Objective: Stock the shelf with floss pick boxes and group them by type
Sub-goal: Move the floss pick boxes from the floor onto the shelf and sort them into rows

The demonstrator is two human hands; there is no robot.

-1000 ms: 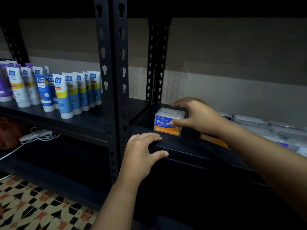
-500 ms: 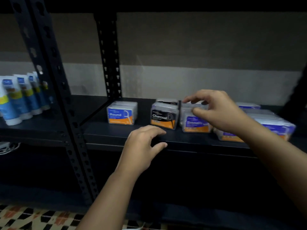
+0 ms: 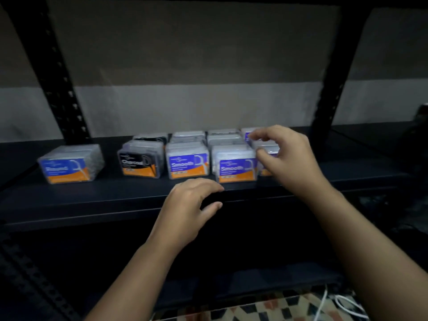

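Floss pick boxes stand along the dark shelf at mid-frame, labels facing the camera, long axes running left to right. Round box sits alone at centre left, well apart from the Charcoal box; two Smooth boxes follow just beside it, with further rows behind. All are clear cases with blue-and-orange or black-and-orange labels, blurred.

Right hand, fingers loosely curled and holding nothing, hovers right of centre, hiding the rightmost boxes. Left hand rests relaxed on the shelf's front edge, lower centre. Black perforated upright upper left; patterned floor at the bottom.
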